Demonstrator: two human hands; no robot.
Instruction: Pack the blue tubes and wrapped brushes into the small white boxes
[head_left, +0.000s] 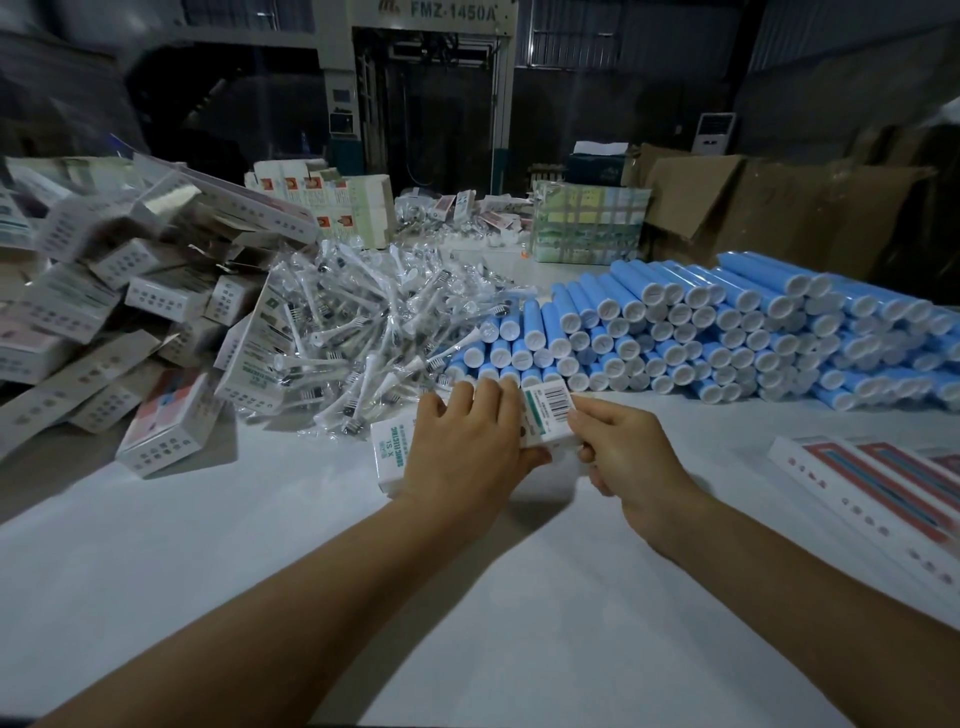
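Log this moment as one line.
left hand: holds white box | right hand: pinches its end | blue tubes: stacked behind

Box (395, 452) middle (under left hand (467, 447)) hidden

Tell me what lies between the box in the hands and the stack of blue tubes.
Nothing visible does. The small white box, held by the left hand and right hand, sits right in front of the blue tubes, its far end almost at the nearest caps.
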